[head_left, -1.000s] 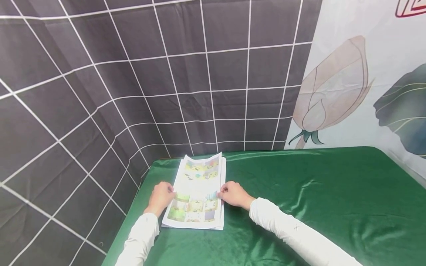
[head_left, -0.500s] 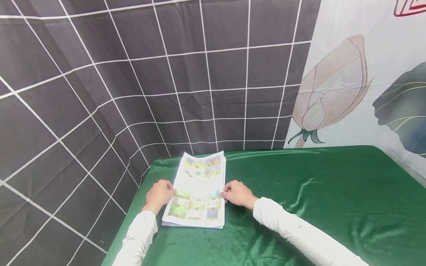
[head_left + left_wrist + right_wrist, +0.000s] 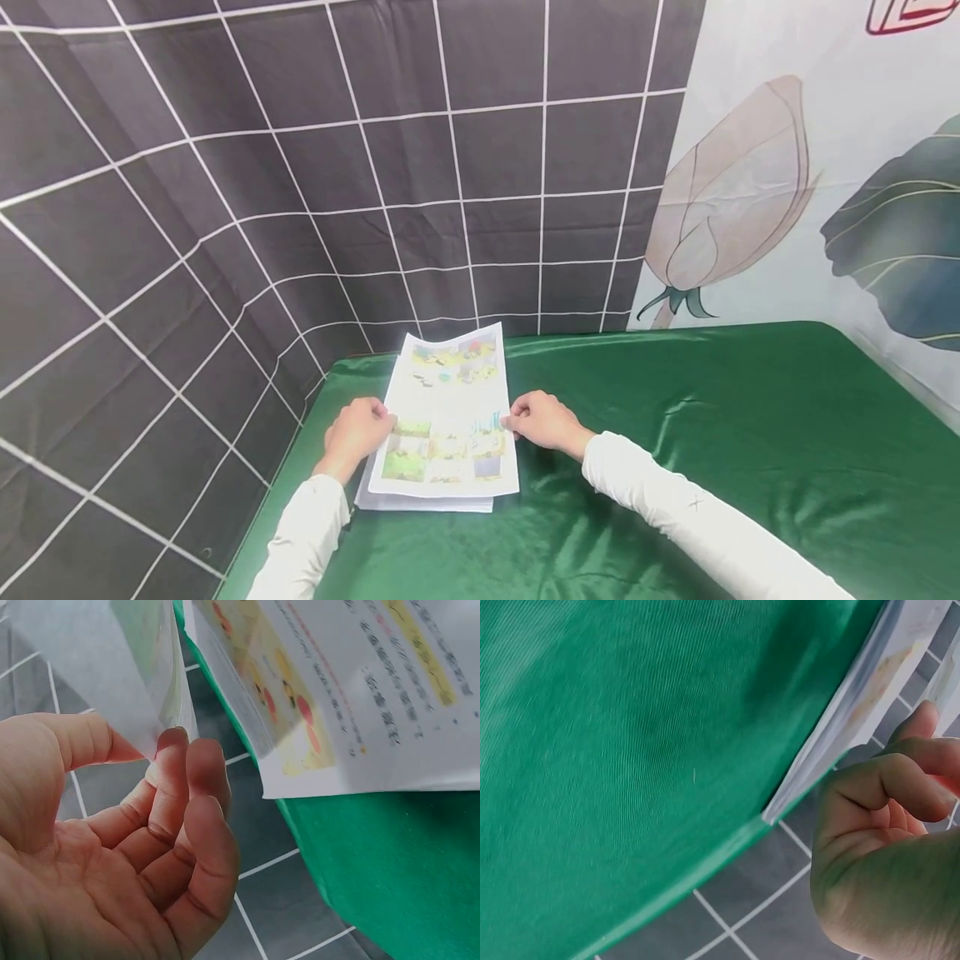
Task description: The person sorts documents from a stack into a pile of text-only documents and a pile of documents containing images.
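Two grips, one lifted sheet, one stack. The left grip (image 3: 358,429) pinches the left edge of the sheet (image 3: 450,402); the right grip (image 3: 546,421) pinches the opposite edge, so that the sheet spans the space between the grips. The stack (image 3: 423,504) rests on the green-covered desk (image 3: 675,400), beneath the sheet; its left and near margins project past it, while the sheet's near right corner overhangs the stack's right side.

Head view: the printed face of the sheet, with two blocks of coloured pictures, too washed out to count. The sheet covers most of the stack. Left wrist view only: a gap between sheet and stack, and, to the right of the left grip, the stack's top page with lines of text, a yellow band and a yellow-and-red picture. Right wrist view: the stack's layered edge, pages not countable; the right grip itself obscures its exact contact.

Surroundings: two white sleeves (image 3: 303,533), one behind each grip; one grey gridded cloth (image 3: 498,154) beyond both grips and to the left of the left grip; one white panel (image 3: 847,50) beyond and to the right of the right grip, bearing one pink bud (image 3: 731,192), one dark leaf (image 3: 900,233) and one partly cropped red mark (image 3: 922,12).
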`<action>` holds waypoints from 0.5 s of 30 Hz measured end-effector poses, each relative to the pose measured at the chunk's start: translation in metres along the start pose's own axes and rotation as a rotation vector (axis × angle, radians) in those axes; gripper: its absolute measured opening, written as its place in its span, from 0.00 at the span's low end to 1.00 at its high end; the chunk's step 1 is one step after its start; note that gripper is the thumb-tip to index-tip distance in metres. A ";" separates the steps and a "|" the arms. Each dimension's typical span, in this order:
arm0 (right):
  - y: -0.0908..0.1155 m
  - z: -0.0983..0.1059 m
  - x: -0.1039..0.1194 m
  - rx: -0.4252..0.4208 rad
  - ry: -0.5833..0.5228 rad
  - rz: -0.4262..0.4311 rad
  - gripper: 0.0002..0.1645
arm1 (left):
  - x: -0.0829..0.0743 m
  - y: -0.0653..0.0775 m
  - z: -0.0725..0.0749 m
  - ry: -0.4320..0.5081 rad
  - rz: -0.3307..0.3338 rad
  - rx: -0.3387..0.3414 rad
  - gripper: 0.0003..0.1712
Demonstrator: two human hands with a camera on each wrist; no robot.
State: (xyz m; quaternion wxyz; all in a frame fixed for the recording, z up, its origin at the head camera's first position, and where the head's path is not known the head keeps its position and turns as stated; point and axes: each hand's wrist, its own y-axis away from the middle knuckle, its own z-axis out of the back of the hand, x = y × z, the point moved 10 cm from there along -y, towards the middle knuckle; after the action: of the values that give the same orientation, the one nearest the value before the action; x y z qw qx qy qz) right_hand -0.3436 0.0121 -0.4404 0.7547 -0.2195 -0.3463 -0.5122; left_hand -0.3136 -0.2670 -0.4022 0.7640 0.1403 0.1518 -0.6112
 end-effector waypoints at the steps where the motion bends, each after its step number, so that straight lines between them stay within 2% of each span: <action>1: 0.000 0.003 -0.001 -0.006 0.002 -0.005 0.13 | -0.002 0.000 0.000 0.002 -0.004 0.003 0.12; 8: 0.003 0.026 -0.008 -0.048 0.023 -0.022 0.11 | -0.018 0.002 -0.004 0.067 -0.039 0.034 0.12; 15: 0.014 0.048 -0.008 -0.088 0.023 -0.023 0.09 | -0.034 0.003 -0.016 0.247 -0.117 0.139 0.10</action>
State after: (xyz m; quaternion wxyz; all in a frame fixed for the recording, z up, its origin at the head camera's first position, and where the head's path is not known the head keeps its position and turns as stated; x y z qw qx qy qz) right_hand -0.3467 0.0552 -0.4146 0.7423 -0.2425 -0.3173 -0.5381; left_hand -0.3184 -0.2293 -0.4027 0.6912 0.2577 0.2098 -0.6417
